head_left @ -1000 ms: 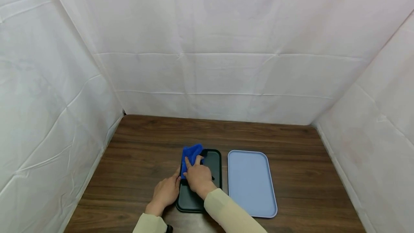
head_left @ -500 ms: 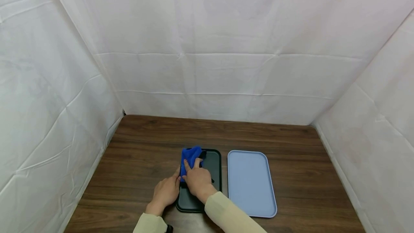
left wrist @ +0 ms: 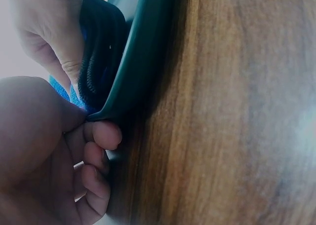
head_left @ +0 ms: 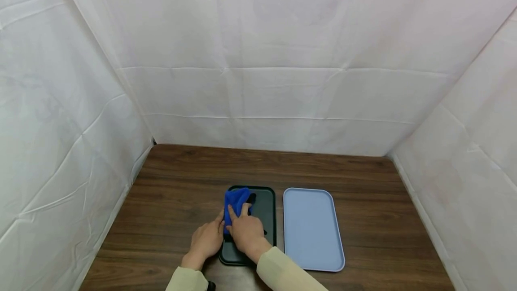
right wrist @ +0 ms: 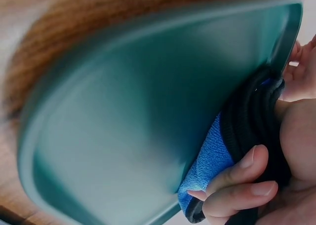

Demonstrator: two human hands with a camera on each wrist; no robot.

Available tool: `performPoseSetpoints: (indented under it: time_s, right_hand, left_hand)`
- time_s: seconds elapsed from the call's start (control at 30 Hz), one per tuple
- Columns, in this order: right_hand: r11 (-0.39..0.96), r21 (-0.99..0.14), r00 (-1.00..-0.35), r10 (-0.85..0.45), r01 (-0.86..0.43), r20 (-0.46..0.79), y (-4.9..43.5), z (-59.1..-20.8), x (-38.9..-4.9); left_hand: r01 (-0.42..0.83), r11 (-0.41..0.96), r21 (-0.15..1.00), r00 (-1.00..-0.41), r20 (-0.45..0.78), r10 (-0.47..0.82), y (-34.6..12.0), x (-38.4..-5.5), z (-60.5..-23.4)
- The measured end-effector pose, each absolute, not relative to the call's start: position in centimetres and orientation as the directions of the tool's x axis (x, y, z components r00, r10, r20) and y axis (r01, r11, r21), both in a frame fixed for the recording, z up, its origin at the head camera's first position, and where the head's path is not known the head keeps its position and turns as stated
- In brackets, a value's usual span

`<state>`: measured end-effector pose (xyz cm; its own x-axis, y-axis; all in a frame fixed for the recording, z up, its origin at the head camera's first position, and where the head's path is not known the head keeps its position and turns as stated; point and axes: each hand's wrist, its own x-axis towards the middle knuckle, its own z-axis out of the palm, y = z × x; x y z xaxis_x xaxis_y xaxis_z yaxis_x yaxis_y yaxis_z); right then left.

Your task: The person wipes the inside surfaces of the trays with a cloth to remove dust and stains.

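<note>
A dark green tray (head_left: 265, 205) lies lengthwise on the table. Over its left half, my right hand (head_left: 247, 232) holds a bunched blue cloth (head_left: 236, 199) with black edging down against the surface. In the right wrist view, curled fingers (right wrist: 239, 183) grip the folded cloth (right wrist: 212, 151), whose dark border rests in the tray (right wrist: 103, 121). My left hand (head_left: 207, 239) is at the tray's left rim; in the left wrist view its thumb and curled fingers (left wrist: 107, 134) hold the rim's edge, close beside the cloth's layered black edging (left wrist: 103, 47).
To the right of the green tray, a narrow gap away, lies a light blue tray (head_left: 313, 228). Both are on a dark brown wooden table (head_left: 186, 178). White cloth walls (head_left: 282, 93) enclose the table's back and sides.
My right hand has drawn the blue cloth nearer along the left side of the green tray, uncovering its far left corner. The left hand and both trays stay in place.
</note>
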<state>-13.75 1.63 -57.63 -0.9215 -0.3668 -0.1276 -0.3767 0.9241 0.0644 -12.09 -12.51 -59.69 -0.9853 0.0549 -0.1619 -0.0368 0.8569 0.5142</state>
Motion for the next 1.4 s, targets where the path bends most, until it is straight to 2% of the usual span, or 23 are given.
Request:
performPoseSetpoints:
  time_s: [1.4]
  right_hand:
    - [0.902, 0.106, -0.903, -0.402, -0.419, -0.154, 1.8, -57.3, -10.1]
  left_hand:
    - [-0.032, 0.842, 0.538, -0.988, -0.145, 0.055, -12.4, -11.9, -59.6]
